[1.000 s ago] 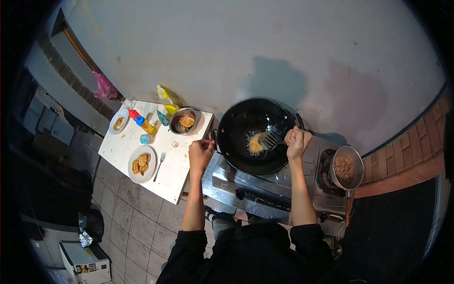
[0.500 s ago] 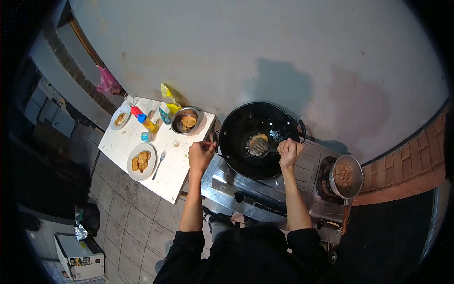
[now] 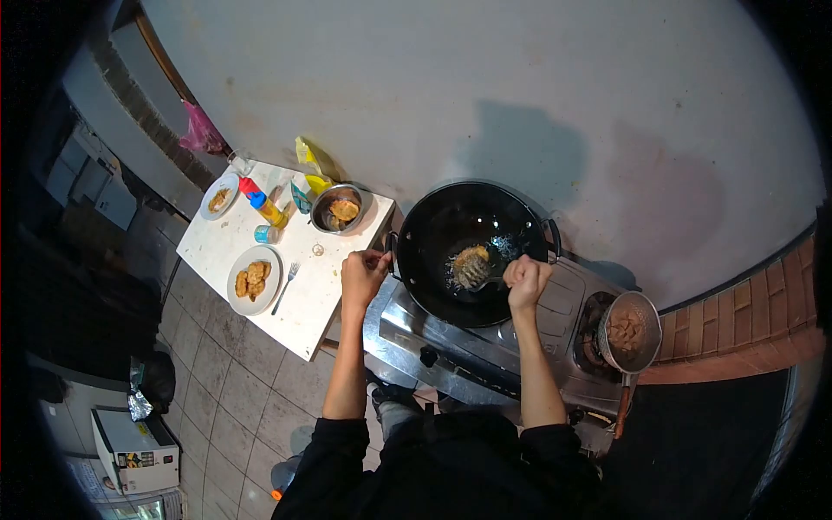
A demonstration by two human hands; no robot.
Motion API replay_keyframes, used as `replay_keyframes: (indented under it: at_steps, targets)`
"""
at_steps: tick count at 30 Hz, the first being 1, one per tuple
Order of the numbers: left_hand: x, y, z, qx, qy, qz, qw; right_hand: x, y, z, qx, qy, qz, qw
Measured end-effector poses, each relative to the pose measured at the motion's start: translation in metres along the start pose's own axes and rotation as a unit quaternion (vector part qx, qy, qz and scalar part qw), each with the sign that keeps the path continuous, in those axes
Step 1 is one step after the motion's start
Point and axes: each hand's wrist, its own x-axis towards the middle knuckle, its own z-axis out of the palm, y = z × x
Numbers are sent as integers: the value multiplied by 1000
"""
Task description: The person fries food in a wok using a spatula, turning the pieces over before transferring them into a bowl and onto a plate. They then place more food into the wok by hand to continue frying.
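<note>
A black wok [image 3: 433,212] with two side handles sits on the stove, a little oil bubbling at its bottom. My right hand [image 3: 528,282] is closed around the handle of a slotted metal spatula [image 3: 473,275]. The spatula's head lies in the wok over a golden fried piece of food [image 3: 474,252], covering part of it. At the wok's left side, my left hand [image 3: 364,276] is closed with its fingertips on the wok handle [image 3: 393,251]; the exact grip is partly hidden.
A strainer-like pan [image 3: 629,331] of food stands on the right burner. On the white table [image 3: 303,325] to the left are a plate of fried pieces [image 3: 253,280], a fork [image 3: 285,288], a metal bowl [image 3: 317,211], bottles [image 3: 269,211] and another plate [image 3: 229,185].
The spatula's head has shifted slightly within the wok and turned against the fried piece. Both hands keep their places at the wok. The whole view has shifted a little.
</note>
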Motion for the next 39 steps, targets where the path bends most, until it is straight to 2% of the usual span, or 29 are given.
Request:
replay_keyframes:
  at_steps: [1, 3, 5, 9, 11, 15, 17, 20, 25, 29, 31, 35, 39]
  targets:
    - [0, 1, -1, -5, -4, -4, 1000, -4, 0, 0, -20, -36, 0, 999]
    - [1, 3, -1, -9, -8, -6, 1000, -9, -5, -3, -17, -45, 11, 999]
    - [0, 2, -1, -4, -11, -12, 1000, -4, -5, -13, 19, -16, 4, 1000]
    - [-4, 9, -3, 1, -4, -1, 1000, -7, -1, 5, -29, 0, -15, 999]
    - [-2, 11, -4, -8, -4, -9, 1000, -19, -2, 9, -27, -56, 9, 998]
    - [-2, 9, -5, -6, -7, -4, 1000, -8, -10, -8, 7, 5, -7, 1000]
    - [-5, 13, -5, -14, -7, -30, 999, -3, -7, -8, -5, 16, -4, 1000]
    - [-3, 5, -1, -8, 9, 11, 1000, -12, 3, 2, 21, -31, 10, 999]
    - [-5, 9, -2, -9, 5, -8, 1000, -13, -11, -11, 27, -6, 7, 1000]
    - [-4, 8, -3, -11, 7, -3, 1000, -14, -13, -3, 16, -3, -13, 1000]
    - [-2, 8, -3, -12, 8, -6, 1000, -14, -17, 2, 83, 6, -65, 994]
    - [-4, 12, -7, -14, 7, -18, 1000, -6, -31, -2, 107, 0, -100, 989]
    - [-2, 8, -6, 9, 6, -8, 1000, 6, -51, -8, 55, -23, -105, 993]
